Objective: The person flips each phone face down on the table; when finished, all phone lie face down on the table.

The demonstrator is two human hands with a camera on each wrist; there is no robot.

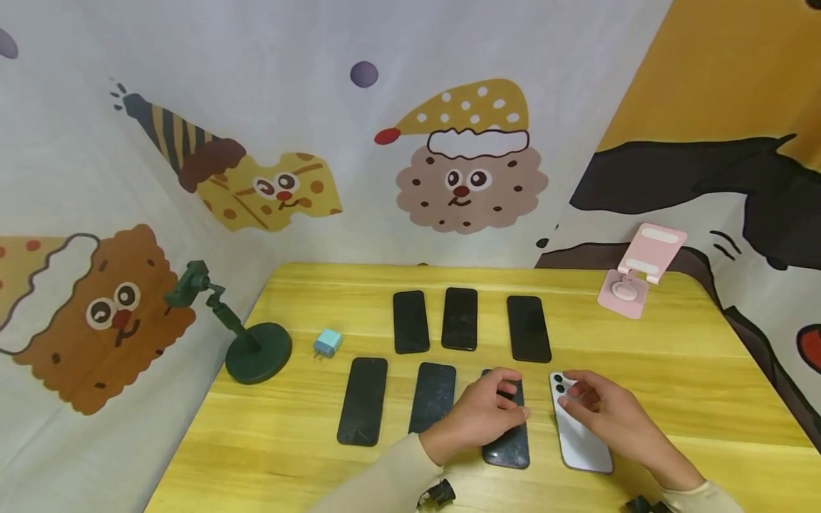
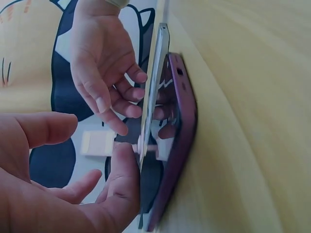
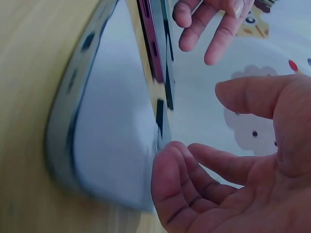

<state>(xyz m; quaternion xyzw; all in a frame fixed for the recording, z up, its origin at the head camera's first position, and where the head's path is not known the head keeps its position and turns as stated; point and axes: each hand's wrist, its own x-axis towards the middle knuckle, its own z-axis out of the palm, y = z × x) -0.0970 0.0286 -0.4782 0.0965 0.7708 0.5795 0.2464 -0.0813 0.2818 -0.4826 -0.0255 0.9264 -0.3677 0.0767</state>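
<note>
Several phones lie on the yellow table [image 1: 673, 370]. My left hand [image 1: 512, 407] hovers with loosely bent fingers over a dark purple-edged phone [image 1: 511, 447] in the front row and holds nothing. Just right of it lies a white phone [image 1: 585, 447], back up with its camera lenses toward the wall. My right hand [image 1: 576, 396] reaches over its top end, fingertips at the lenses, without gripping. The left wrist view shows the white phone [image 2: 153, 82] beside the purple phone [image 2: 183, 121], and the left hand [image 2: 97, 189] open. In the right wrist view the right hand [image 3: 228, 174] touches the white phone [image 3: 112, 121].
Three black phones [image 1: 460, 318] lie in a back row, two more [image 1: 363, 401] at the front left. A dark green stand [image 1: 256, 350] and a small blue charger plug [image 1: 328, 343] sit at the left. A pink phone stand [image 1: 638, 274] is at the back right.
</note>
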